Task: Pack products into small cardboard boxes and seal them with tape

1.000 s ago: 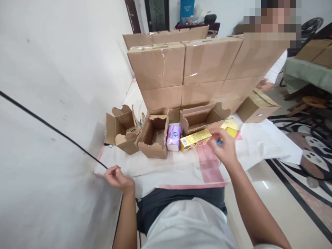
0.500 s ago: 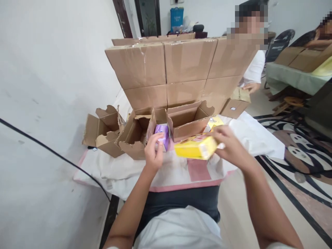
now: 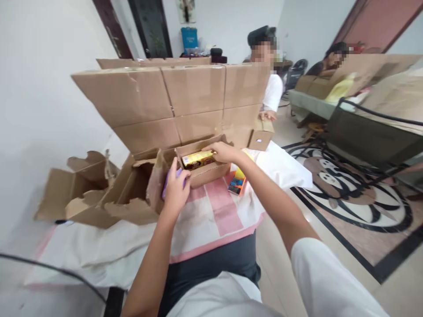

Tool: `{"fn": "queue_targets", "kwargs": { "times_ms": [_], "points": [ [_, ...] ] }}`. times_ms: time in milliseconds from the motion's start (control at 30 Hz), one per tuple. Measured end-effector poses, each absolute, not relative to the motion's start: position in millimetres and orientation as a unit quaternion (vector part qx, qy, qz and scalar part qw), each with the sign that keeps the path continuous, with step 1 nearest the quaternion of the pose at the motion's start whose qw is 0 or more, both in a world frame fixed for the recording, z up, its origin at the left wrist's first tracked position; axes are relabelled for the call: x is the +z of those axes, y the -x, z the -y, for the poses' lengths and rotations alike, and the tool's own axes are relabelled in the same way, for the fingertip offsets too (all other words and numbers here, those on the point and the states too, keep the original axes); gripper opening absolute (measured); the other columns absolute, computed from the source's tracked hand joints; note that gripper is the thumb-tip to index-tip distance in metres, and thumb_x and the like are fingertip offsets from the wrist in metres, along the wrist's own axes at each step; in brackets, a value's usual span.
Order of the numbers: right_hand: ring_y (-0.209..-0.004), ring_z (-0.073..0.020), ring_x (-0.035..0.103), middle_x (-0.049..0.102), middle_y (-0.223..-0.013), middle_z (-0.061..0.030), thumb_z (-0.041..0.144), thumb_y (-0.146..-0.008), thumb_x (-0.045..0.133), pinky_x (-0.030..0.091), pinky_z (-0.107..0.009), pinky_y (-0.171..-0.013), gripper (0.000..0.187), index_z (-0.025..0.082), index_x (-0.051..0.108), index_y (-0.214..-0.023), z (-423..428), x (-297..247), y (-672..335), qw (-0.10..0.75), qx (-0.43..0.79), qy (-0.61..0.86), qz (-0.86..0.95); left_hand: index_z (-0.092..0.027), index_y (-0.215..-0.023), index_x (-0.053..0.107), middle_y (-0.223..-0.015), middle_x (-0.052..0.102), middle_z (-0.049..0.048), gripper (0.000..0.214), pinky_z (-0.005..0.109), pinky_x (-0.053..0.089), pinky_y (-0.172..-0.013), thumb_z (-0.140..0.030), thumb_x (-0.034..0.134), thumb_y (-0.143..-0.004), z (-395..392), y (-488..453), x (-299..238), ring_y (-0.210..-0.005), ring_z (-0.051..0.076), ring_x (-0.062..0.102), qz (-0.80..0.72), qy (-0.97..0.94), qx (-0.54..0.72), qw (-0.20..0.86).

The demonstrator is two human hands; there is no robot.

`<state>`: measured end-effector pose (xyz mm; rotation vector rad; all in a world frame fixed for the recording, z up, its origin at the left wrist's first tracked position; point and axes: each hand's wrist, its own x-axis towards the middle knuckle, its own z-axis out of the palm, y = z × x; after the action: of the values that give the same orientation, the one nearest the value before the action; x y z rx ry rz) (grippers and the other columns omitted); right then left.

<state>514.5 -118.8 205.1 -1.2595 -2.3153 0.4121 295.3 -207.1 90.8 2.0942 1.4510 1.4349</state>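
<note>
My right hand (image 3: 224,152) reaches into an open cardboard box (image 3: 209,176) and grips the right end of a yellow carton (image 3: 195,159). The carton lies lengthwise inside, with dark printing along its near side. Just left of that box, my left hand (image 3: 176,190) is curled over a purple pack (image 3: 164,186), with its fingers around the top. The hand hides most of the pack. To the right of the cardboard box, a small orange and blue packet (image 3: 236,184) lies on the cloth, close to a yellow item (image 3: 240,173) partly behind my right forearm.
Two more open cardboard boxes (image 3: 89,176) (image 3: 135,187) stand to the left. A tall cardboard partition (image 3: 194,94) rises behind them. Beyond its right end, a person (image 3: 272,92) rests a hand on a small closed box (image 3: 262,134). A pink and white cloth (image 3: 211,220) covers the table.
My right hand has moved the yellow carton leftward and down into the open cardboard box. My left hand stays at the purple pack. The camera view has turned right.
</note>
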Motion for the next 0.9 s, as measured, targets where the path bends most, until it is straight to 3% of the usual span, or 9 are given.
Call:
{"fn": "queue_targets", "kwargs": {
  "times_ms": [67,200,300,467,533,600,733,800,900],
  "points": [
    [-0.116,-0.0261,0.066,0.074,-0.124,-0.0069,0.018,-0.082,0.061,0.051,-0.039,-0.103,0.036,0.023,0.075,-0.115,125,183,-533,0.309,0.156,0.483,0.804,-0.023,-0.092,0.067,-0.167,0.034,0.0111,0.009,0.051,0.037,-0.119,-0.028,0.060,-0.090,207,-286,80,-0.147,0.036,0.044,-0.489,-0.709,0.490,0.135],
    [-0.137,-0.0233,0.054,0.061,-0.146,-0.0089,0.039,-0.100,0.036,0.044,-0.043,-0.115,0.050,0.021,0.060,-0.141,147,136,-574,0.532,0.171,0.564,0.608,-0.024,-0.093,0.061,-0.155,0.052,0.0166,0.016,0.047,0.043,-0.112,-0.038,0.054,-0.096,205,-272,63,-0.145,0.033,0.048,-0.477,-0.699,0.502,0.181],
    [-0.138,-0.0238,0.054,0.063,-0.144,-0.0072,0.056,-0.101,0.035,0.041,-0.043,-0.119,0.058,0.023,0.062,-0.141,157,101,-580,0.525,0.300,0.522,0.601,-0.024,-0.096,0.056,-0.151,0.057,0.0161,0.017,0.047,0.045,-0.110,-0.041,0.059,-0.094,205,-269,63,-0.139,0.032,0.055,-0.482,-0.694,0.501,0.187],
    [-0.138,-0.0280,0.054,0.065,-0.143,-0.0060,0.075,-0.092,0.047,0.037,-0.047,-0.121,0.067,0.027,0.068,-0.136,161,77,-576,0.563,0.326,0.460,0.604,-0.023,-0.133,0.053,-0.142,0.060,0.0145,0.050,0.048,0.046,-0.110,-0.044,0.066,-0.090,198,-272,91,-0.130,0.030,0.057,-0.489,-0.737,0.452,0.113],
    [-0.140,-0.0282,0.053,0.062,-0.147,-0.0058,0.072,-0.091,0.053,0.037,-0.046,-0.122,0.066,0.028,0.066,-0.139,160,78,-579,0.569,0.320,0.456,0.604,-0.023,-0.124,0.065,-0.138,0.061,0.0130,0.038,0.052,0.042,-0.112,-0.046,0.056,-0.095,191,-276,110,-0.130,0.032,0.054,-0.477,-0.771,0.418,0.048],
    [-0.142,-0.0277,0.050,0.058,-0.150,-0.0050,0.069,-0.092,0.056,0.034,-0.045,-0.124,0.063,0.029,0.065,-0.140,159,79,-580,0.567,0.306,0.452,0.617,-0.023,-0.097,0.074,-0.131,0.066,0.0097,0.034,0.053,0.039,-0.113,-0.047,0.050,-0.098,181,-281,132,-0.129,0.033,0.053,-0.452,-0.813,0.367,0.005],
    [-0.145,-0.0260,0.046,0.054,-0.154,-0.0036,0.067,-0.094,0.051,0.032,-0.045,-0.125,0.063,0.029,0.060,-0.144,157,76,-573,0.580,0.291,0.442,0.620,-0.023,-0.074,0.072,-0.127,0.073,0.0042,0.044,0.045,0.046,-0.106,-0.054,0.050,-0.097,152,-300,166,-0.116,0.028,0.066,-0.437,-0.871,0.213,0.070],
    [-0.145,-0.0255,0.046,0.055,-0.153,-0.0036,0.064,-0.096,0.048,0.031,-0.046,-0.125,0.060,0.029,0.060,-0.143,157,71,-569,0.577,0.294,0.438,0.623,-0.021,-0.074,0.070,-0.148,0.061,0.0070,0.046,0.046,0.047,-0.107,-0.060,0.054,-0.093,136,-309,172,-0.121,0.031,0.065,-0.478,-0.854,0.181,0.097],
    [-0.145,-0.0268,0.045,0.062,-0.146,-0.0056,0.064,-0.100,0.036,0.027,-0.050,-0.126,0.059,0.027,0.068,-0.133,156,65,-567,0.547,0.265,0.454,0.652,-0.019,-0.081,0.069,-0.164,0.040,0.0128,0.045,0.052,0.036,-0.119,-0.063,0.061,-0.089,115,-316,164,-0.144,0.037,0.046,-0.475,-0.834,0.258,0.107]
  ]
}}
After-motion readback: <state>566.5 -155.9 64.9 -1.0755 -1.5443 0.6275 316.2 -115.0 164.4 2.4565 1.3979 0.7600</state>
